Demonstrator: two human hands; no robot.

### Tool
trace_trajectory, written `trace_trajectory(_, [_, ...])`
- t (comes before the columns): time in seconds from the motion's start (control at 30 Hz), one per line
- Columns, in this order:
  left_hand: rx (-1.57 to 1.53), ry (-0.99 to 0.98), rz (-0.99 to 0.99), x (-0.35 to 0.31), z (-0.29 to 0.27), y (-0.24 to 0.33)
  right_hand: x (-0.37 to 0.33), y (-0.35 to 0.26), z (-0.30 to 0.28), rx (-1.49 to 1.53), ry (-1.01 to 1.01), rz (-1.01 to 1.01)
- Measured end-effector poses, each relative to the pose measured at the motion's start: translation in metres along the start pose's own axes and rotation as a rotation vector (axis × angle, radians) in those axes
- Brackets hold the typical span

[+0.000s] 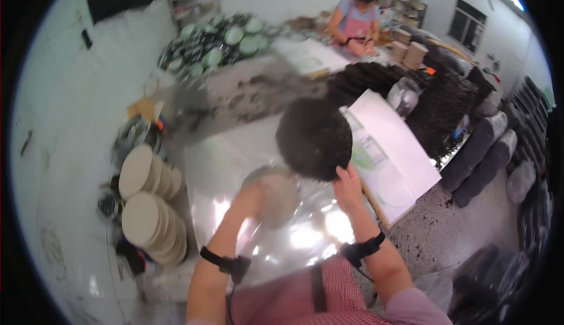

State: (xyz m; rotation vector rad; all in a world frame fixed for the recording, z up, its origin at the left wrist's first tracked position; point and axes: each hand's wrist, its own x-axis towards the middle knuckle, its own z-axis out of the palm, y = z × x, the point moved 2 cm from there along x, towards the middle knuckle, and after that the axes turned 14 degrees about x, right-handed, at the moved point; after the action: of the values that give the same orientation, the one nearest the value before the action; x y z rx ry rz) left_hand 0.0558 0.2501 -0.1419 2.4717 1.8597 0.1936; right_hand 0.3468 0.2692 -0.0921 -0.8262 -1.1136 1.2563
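Note:
Over a stack of clear, shiny plastic film [208, 163], my left hand [251, 200] holds a beige round disc [279, 198]. Both hand and disc are blurred, and my fingertips are partly hidden. My right hand [349, 188] pinches the lower right edge of a black, rough-looking round pad [314, 140], tilted up beyond the film. Just right of that hand lies a stack of white printed sheets [396, 157] with green markings.
Two piles of beige discs [144, 219] stand at the left. Black round pads [364, 81] lie in a row behind. Rolled black bundles [479, 157] are at the right. A heap of packaged goods [217, 43] sits at the back left; another person [355, 25] works farther off.

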Motion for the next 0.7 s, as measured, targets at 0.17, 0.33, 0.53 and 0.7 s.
trace_trajectory(0.17, [-0.279, 0.498, -0.517, -0.051, -0.125, -0.011, -0.038, -0.036, 0.064, -0.915, -0.665, -0.737])
trace_trajectory(0.33, [-0.31, 0.583, -0.141, -0.039, -0.109, 0.02, -0.057, 0.013, 0.072, -1.108, -0.9, -0.644])
trace_trajectory(0.53, [-0.128, 0.343, 0.029, -0.027, -0.054, 0.026, -0.02, -0.011, 0.093, -0.959, -0.918, -0.454])
trace_trajectory(0.7, [-0.068, 0.312, 0.045, -0.029, -0.037, 0.024, 0.0, 0.047, 0.113, -1.289, -0.861, -0.537])
